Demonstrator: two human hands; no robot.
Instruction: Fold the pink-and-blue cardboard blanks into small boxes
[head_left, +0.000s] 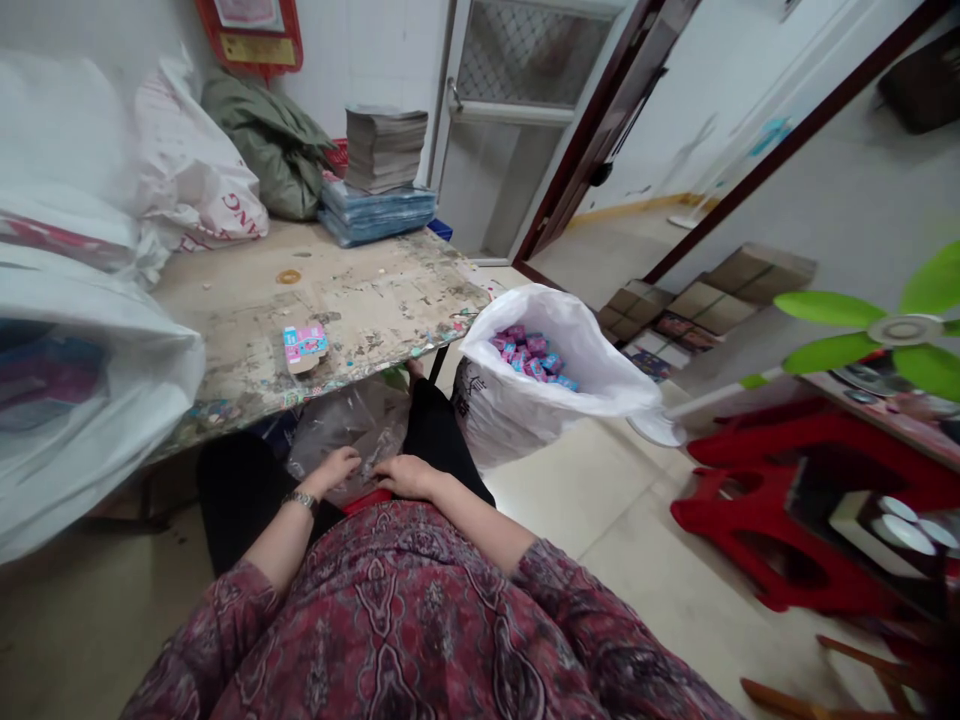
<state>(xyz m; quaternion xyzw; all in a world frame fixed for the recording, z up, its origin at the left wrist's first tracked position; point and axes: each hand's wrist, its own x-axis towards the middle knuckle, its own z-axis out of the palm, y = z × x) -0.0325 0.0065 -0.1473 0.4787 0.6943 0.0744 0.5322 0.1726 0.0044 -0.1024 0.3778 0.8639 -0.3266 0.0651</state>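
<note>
My left hand (pixel 337 470), with a watch on its wrist, rests over my lap, its fingers loosely extended and nothing seen in them. Beside it, my right hand (pixel 405 477) lies flat near my thigh, close to a red patch (pixel 367 500) at my waist. Clear plastic (pixel 352 430) shows just beyond both hands, below the table edge. A small pink and blue box (pixel 305 346) stands on the stained table (pixel 375 300), apart from my hands. To the right, an open white sack (pixel 510 430) holds many small pink and blue boxes (pixel 534 353).
Another open white sack (pixel 150 370) leans at the table's left. At the back are a green bag (pixel 262 140), paper stacks (pixel 386 150) and blue bundles (pixel 375 212). A yellow ring of tape (pixel 288 277) lies mid-table. Red stools (pixel 757 530) and a green fan (pixel 900 325) stand right.
</note>
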